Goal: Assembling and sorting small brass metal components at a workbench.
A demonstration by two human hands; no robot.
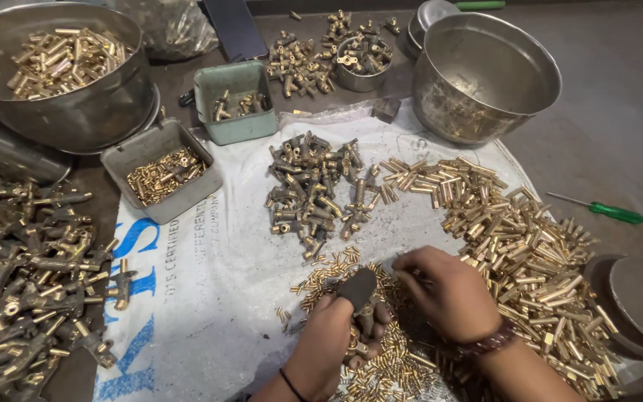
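From up here I judge the work well under way but far from finished: a big pile of dark assembled fittings (pixel 24 283) lies on my far left, a smaller heap of the same kind (pixel 310 190) sits ahead on the white sack (pixel 210 298), and a wide spread of brass tubes (pixel 530 260) to my right looks untouched, so plenty remains.

My left hand (pixel 333 335) is closed around a dark fitting (pixel 357 289), its end sticking up past my fingers. My right hand (pixel 448 290) is curled, knuckles up, fingertips pinched low among the small brass pins (pixel 381 365); whether it has one pinched I cannot tell (the fingers hide it). The fitting sits just beside the right hand, the two nearly touching, with the pins scattered directly under and around both.

Further off stand a grey tray of pins (pixel 161 175), a green tray (pixel 236 100), an empty steel bowl (pixel 485 74) and a green screwdriver (pixel 604 211).
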